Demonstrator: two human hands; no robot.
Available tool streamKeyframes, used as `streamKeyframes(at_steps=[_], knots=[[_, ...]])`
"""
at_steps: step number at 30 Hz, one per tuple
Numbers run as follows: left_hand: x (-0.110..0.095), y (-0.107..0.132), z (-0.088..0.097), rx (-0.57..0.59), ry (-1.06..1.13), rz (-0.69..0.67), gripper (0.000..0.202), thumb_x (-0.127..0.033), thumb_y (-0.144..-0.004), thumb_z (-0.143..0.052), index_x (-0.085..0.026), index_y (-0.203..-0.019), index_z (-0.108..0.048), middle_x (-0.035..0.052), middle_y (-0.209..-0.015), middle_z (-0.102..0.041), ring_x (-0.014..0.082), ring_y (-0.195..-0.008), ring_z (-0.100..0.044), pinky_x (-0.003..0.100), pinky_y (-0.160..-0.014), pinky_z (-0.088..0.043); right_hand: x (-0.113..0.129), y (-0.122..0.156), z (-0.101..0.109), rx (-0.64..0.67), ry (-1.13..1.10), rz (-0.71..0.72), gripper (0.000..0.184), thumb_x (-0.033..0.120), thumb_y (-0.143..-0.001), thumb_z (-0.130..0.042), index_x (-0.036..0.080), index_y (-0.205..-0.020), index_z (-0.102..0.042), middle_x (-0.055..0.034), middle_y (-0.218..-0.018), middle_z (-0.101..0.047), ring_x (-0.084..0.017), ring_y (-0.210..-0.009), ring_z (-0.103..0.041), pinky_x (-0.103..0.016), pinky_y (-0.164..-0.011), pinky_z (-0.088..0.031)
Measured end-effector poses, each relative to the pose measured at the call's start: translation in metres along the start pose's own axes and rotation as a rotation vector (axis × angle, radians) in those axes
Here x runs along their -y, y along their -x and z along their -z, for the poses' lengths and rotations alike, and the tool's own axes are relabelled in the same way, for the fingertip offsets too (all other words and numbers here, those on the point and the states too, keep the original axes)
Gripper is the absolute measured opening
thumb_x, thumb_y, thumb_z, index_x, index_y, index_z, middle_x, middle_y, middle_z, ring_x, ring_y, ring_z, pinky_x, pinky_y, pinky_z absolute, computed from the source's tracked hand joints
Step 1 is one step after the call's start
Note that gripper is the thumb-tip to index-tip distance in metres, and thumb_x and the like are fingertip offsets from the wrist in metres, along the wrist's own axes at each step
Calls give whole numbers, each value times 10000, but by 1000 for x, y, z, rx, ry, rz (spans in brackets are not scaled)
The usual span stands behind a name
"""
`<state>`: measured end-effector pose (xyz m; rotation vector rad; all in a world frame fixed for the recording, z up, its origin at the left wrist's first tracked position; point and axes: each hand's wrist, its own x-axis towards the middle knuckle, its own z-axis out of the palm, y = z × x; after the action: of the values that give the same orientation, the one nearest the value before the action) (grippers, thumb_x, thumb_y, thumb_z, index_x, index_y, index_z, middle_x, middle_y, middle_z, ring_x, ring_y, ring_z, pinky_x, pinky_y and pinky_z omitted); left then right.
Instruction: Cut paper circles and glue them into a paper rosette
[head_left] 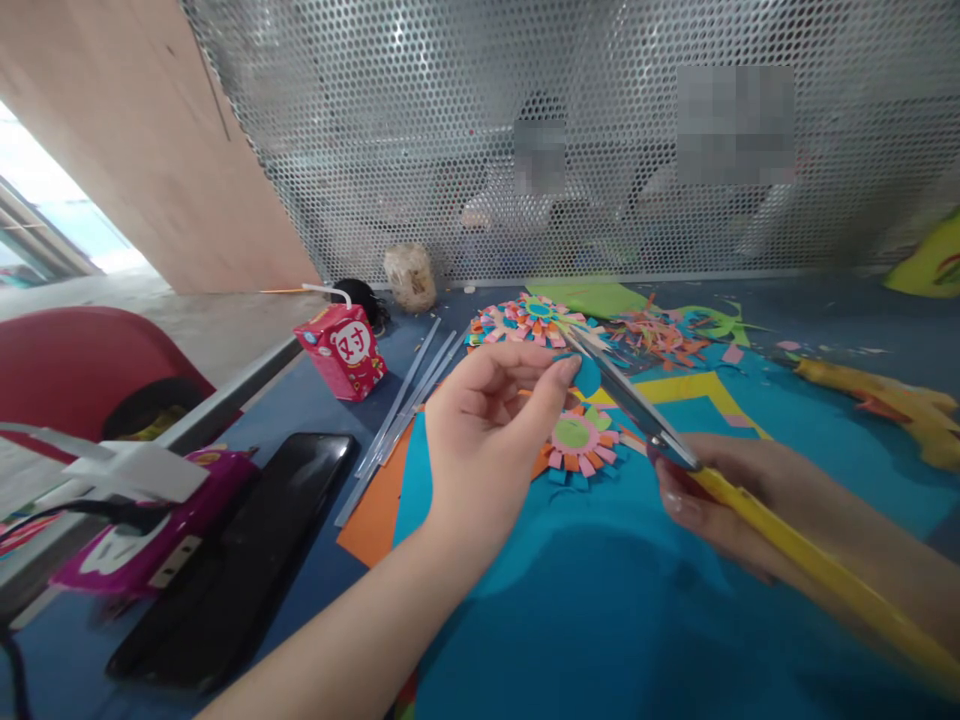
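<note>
The left hand (pixel 487 430) is raised over the blue sheet (pixel 555 600), thumb and forefinger pinched together with no visible gap, holding a blue disc (pixel 591 376) by its left edge. The other fingers curl in towards the palm.

The right hand (pixel 727 490) is curled around the scissors (pixel 661 447) by the pivot and the yellow handle; the loops and some fingers are hidden, so I cannot tell how the grip sits there. The blades slant up beside the disc's right edge. Whether they are parted, or have paper between them, is unclear.

The disc looks like thin paper or card: very light, fairly stiff when flat, quick to crease. It is best taken by a narrow bit of rim, gently, with fingertips clear of the blades. The scissors look rigid, heavier and smooth on the metal, so the handle is the place to grip.

Below and beyond the disc lies 1 fringed flower (pixel 576 440), whose thin tabs would bend or tear; its centre is the safer hold. More flowers (pixel 536 315) lie farther back, beside paper scraps (pixel 660 338).
</note>
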<state>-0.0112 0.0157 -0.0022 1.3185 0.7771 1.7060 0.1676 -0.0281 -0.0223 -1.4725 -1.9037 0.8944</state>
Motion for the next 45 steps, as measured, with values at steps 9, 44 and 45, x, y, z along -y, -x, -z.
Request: streamKeyframes(at_steps=[9,44,45], knots=[[-1,0,-1,-13,-18,-1,86,-137,-704,-686,-147,-664,-610,-15,-580,-621,54,-461,-556,132,-396,-455,-6,-3,3,-53,117,157,332,476,-810,-523,216,-611,-465,50,-523,-399,-79,-408,-378,-155,-319,-308],[-1,2,-1,-18,-50,12,106,-162,-694,-704,-166,-647,-609,-10,-602,-639,60,-434,-534,168,-389,-442,-2,-1,1,-67,87,57,278,452,-771,-510,215,-633,-460,41,-570,-414,-105,-479,-404,-191,-402,-346],[-2,2,-1,-18,-49,15,104,-165,-696,-703,-165,-649,-610,-8,-608,-642,58,-430,-533,168,-389,-445,-1,-1,1,-75,80,52,291,465,-769,-514,213,-632,-461,41,-567,-415,-104,-479,-404,-190,-402,-349]])
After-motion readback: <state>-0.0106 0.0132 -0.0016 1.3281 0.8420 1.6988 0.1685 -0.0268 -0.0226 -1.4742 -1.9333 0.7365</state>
